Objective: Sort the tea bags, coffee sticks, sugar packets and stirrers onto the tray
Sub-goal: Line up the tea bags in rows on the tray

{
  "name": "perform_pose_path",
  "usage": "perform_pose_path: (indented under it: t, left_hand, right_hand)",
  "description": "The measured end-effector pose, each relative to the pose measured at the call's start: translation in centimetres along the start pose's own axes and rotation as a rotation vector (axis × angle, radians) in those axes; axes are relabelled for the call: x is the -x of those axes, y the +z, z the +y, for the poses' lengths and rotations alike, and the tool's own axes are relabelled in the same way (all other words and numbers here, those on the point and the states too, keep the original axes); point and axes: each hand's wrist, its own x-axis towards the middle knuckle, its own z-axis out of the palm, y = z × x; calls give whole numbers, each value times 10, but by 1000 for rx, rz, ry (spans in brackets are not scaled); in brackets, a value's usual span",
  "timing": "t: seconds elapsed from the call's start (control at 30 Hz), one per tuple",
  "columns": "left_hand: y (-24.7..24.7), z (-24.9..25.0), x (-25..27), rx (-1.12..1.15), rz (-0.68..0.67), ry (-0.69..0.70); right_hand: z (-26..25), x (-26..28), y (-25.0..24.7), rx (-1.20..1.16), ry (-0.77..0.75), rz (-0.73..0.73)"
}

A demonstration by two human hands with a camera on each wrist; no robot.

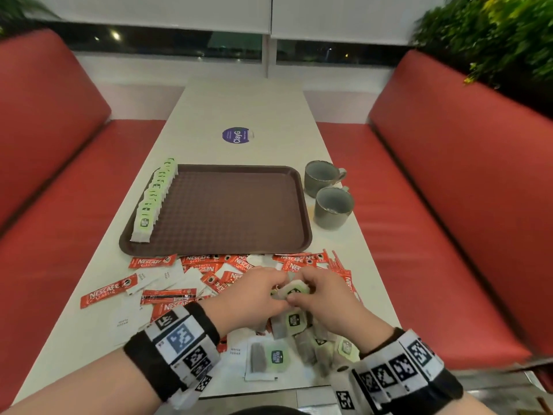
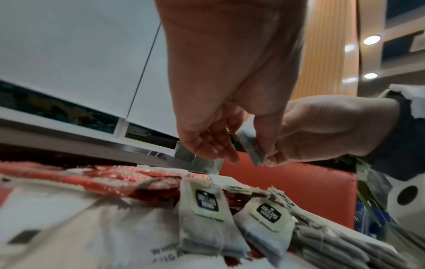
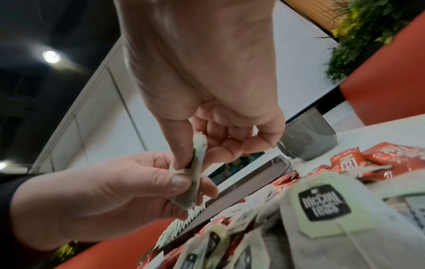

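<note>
Just above the pile at the near table edge, both hands meet on one tea bag point(image 1: 294, 290) with a pale green tag. My left hand point(image 1: 279, 290) pinches it from the left, and my right hand point(image 1: 296, 298) pinches it from the right. The left wrist view shows the left hand point(image 2: 243, 149) with finger and thumb on the grey tea bag point(image 2: 249, 145). In the right wrist view the right hand point(image 3: 195, 156) nips the tea bag's point(image 3: 194, 182) upper edge. The brown tray point(image 1: 233, 211) carries a row of tea bags point(image 1: 152, 202) along its left rim.
Red coffee sticks point(image 1: 107, 292), white sugar packets point(image 1: 161, 275) and loose tea bags point(image 1: 291, 322) lie mixed between the tray and the near edge. Two grey cups point(image 1: 333, 208) stand right of the tray. Red benches point(image 1: 449, 205) flank the narrow table.
</note>
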Motion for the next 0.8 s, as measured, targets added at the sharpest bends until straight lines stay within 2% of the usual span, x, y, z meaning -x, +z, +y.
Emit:
perform_pose_path:
  t: [0.1, 0.17, 0.27, 0.33, 0.47, 0.67, 0.8]
  left_hand:
    - [0, -8, -2, 221, 14, -68]
    - [-4, -16, 2, 434, 31, -166]
    - [-8, -31, 10, 774, 44, -299]
    - [-9, -40, 13, 887, 53, -351]
    - [-10, -45, 20, 953, 62, -361]
    - [-7, -48, 22, 954, 89, -384]
    - [-10, -47, 20, 961, 111, -368]
  right_hand:
    - [8, -13, -3, -12, -39, 102]
    - [11, -22, -4, 201, -37, 132]
    - [11, -31, 1, 630, -9, 7]
    - [6, -35, 5, 738, 4, -92]
    - [3, -41, 10, 762, -18, -137]
    - [1, -40, -1, 615, 22, -153]
    - [1, -37, -12, 521, 22, -98]
